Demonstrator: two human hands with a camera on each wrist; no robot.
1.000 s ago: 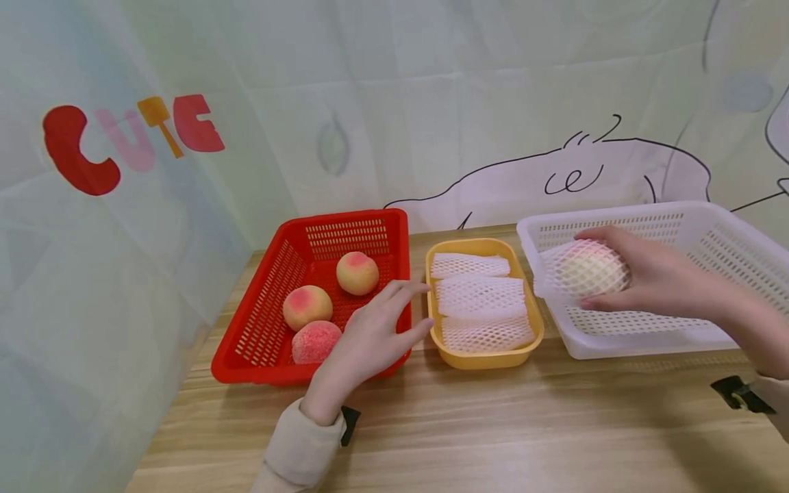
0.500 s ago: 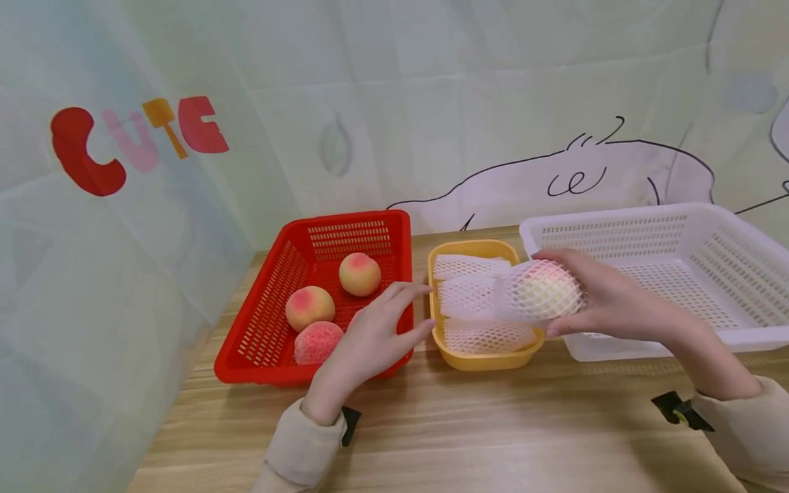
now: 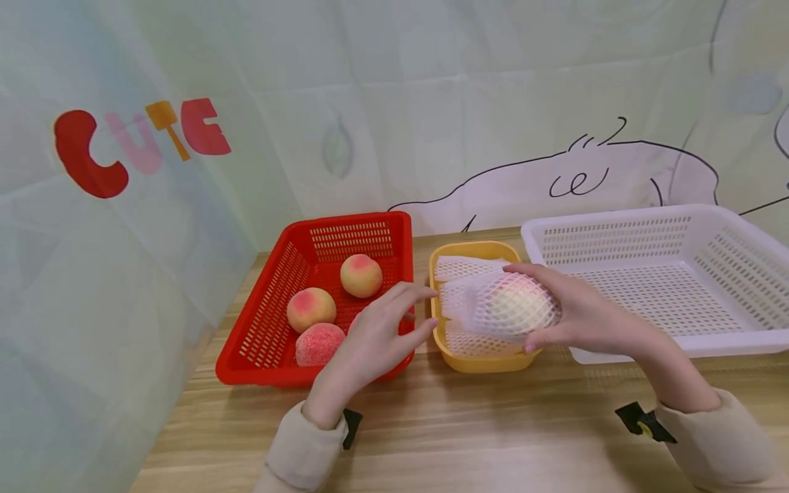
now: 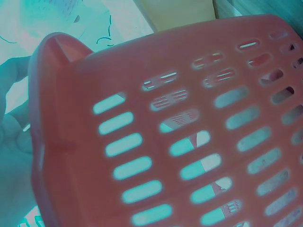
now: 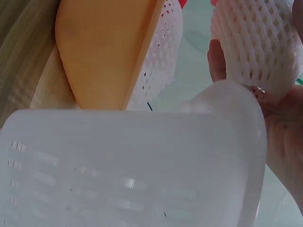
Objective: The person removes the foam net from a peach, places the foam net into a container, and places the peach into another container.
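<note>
My right hand (image 3: 576,308) grips a peach in a white foam net sleeve (image 3: 518,305) above the yellow tray (image 3: 481,363). The sleeve's loose end points left, overlapping other foam net sleeves (image 3: 465,266) lying in the tray. In the right wrist view, fingers curl round the netted peach (image 5: 255,42), beyond the white basket's wall. Over the right rim of the red basket (image 3: 265,375) hovers my left hand (image 3: 376,335), fingers loosely bent and holding nothing. Several bare peaches (image 3: 361,275) lie in that basket, one mostly hidden behind the left hand.
A white slotted basket (image 3: 616,216) stands on the right, close beside the yellow tray. All three containers rest on a wooden table (image 3: 468,431). Behind and to the left hangs a printed cloth (image 3: 382,103). The red basket's wall (image 4: 142,61) fills most of the left wrist view.
My right hand has carried the netted peach leftward, from over the white basket to over the yellow tray. The left hand has stayed nearly in place.
</note>
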